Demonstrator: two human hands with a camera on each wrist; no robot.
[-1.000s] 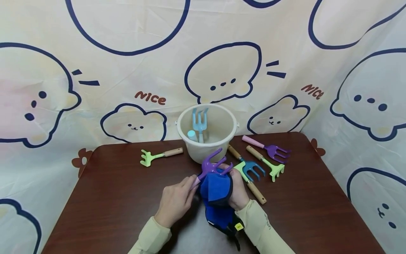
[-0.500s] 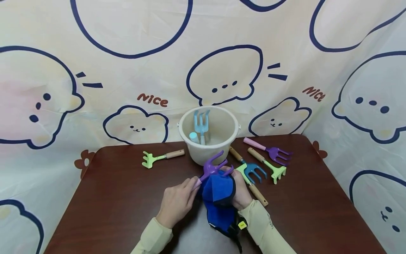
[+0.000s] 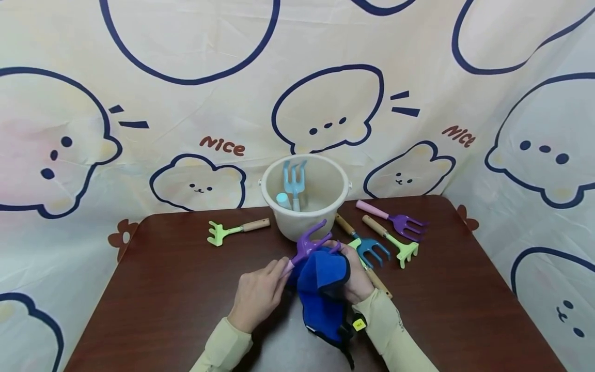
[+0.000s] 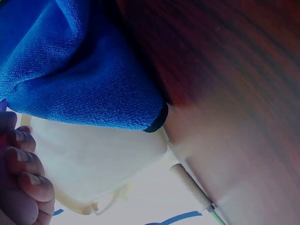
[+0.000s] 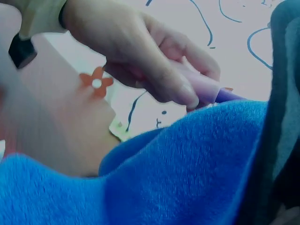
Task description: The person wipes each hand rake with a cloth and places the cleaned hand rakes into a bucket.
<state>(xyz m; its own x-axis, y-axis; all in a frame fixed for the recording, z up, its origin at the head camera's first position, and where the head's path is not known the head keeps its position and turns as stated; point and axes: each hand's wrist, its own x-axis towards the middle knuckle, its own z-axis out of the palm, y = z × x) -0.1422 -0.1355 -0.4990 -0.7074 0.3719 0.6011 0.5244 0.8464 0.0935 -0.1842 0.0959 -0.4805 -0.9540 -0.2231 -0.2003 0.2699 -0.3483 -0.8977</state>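
My left hand (image 3: 260, 294) grips the pink handle (image 5: 199, 84) of a purple hand fork (image 3: 307, 247), whose tines point away toward the bucket. A blue cloth (image 3: 318, 297) with black edging hangs folded below the fork's head. My right hand (image 3: 357, 279) holds the cloth from its right side, against the tines; its fingers are partly hidden by cloth and fork. In the left wrist view, curled fingers (image 4: 28, 164) show beside the blue cloth. The cloth fills the lower part of the right wrist view.
A cream bucket (image 3: 290, 223) stands behind the hands, with a light blue fork (image 3: 294, 181) inside. Left of it lies a small green rake (image 3: 220, 232). To the right lie a blue fork (image 3: 370, 248), another green rake (image 3: 405, 250), a purple fork (image 3: 403, 225) and a partly covered wooden-handled tool (image 3: 378, 283).
My right hand and the cloth have shifted slightly right, covering more of the green tool beside them. The left hand keeps its grip on the purple fork. The head view has tilted a little.
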